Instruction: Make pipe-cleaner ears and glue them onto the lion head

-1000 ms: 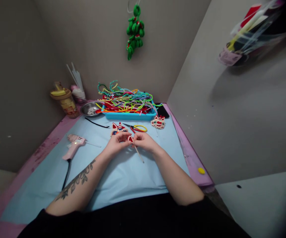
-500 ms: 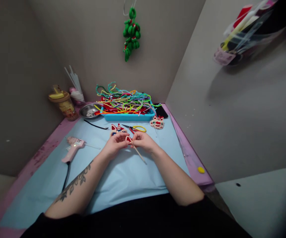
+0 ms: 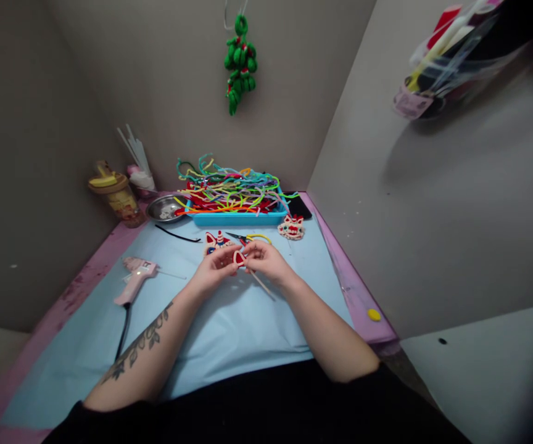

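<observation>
Between my two hands is a small red piece with a cream pipe-cleaner border [image 3: 239, 259], roughly triangular. My left hand [image 3: 214, 267] pinches its left side. My right hand [image 3: 266, 260] grips its right side, and a pale pipe-cleaner end [image 3: 263, 285] sticks out below those fingers toward the lower right. Just behind my left hand lies a red, cream and blue pipe-cleaner animal face [image 3: 215, 242], partly covered by the fingers. Pliers or cutters with yellow and red handles [image 3: 258, 238] lie behind my right hand, partly hidden.
A blue tray [image 3: 239, 219] heaped with coloured pipe cleaners stands at the back, beside a metal bowl [image 3: 167, 208]. A finished-looking lion face [image 3: 291, 227] lies to the right. On the left rest a pink glue gun [image 3: 137, 280] with a cord and a black pipe cleaner [image 3: 177, 234].
The red piece has turned to show more of its face, and my right fingers have shifted up slightly. The pale end has swung a little to the right.
</observation>
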Demonstrator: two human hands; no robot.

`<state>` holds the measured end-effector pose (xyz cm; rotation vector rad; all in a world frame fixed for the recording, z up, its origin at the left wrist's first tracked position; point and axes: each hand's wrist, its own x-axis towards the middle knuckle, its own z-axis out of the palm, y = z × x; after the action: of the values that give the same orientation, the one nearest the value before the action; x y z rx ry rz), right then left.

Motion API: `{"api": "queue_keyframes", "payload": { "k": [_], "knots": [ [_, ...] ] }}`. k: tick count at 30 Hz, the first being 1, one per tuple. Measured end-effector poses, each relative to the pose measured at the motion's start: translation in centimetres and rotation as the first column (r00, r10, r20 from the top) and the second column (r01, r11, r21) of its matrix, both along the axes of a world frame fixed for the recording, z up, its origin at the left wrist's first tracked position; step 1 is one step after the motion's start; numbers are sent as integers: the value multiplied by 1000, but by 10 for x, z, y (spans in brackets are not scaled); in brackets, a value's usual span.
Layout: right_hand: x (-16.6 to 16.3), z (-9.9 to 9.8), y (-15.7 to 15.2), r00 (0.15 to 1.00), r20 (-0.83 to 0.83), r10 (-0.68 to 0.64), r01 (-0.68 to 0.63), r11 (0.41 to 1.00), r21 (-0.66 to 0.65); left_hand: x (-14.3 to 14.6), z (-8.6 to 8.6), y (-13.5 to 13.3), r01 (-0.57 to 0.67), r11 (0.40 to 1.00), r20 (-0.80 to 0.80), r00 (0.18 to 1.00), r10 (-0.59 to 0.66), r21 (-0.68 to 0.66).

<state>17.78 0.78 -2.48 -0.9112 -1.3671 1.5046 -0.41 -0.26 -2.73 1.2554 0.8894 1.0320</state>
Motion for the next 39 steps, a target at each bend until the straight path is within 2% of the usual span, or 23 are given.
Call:
{"api": "queue_keyframes", "payload": {
  "k": [4,8,15,22,28,34,37,39],
  "knots": [
    [-1,-1,1,999,19,-28,28,999,16,2,-2,-1,-40,995,-36,998,43,86],
    [-1,-1,1,999,7,-52,52,999,7,3,-2,-2,-123,976,-91,986,141,179],
    [-3,-4,1,998,-53,-40,39,999,-16,1,-2,-1,-170,961,-104,975,196,218],
    [-4,1,1,997,-71,-19,16,999,-42,0,3,0,-151,965,-116,977,179,214],
    [-2,-3,1,999,-10,-41,41,999,-17,1,2,1,-130,984,-84,986,141,124],
    [1,-4,4,997,-20,-73,72,997,-14,1,5,0,-99,992,-18,995,101,80],
    [1,-3,3,998,-6,-56,56,998,3,1,8,-2,-101,994,-60,993,103,48],
    [-1,-4,1,998,24,-50,49,998,35,2,9,-3,-145,989,-93,985,147,28]
  ]
}}
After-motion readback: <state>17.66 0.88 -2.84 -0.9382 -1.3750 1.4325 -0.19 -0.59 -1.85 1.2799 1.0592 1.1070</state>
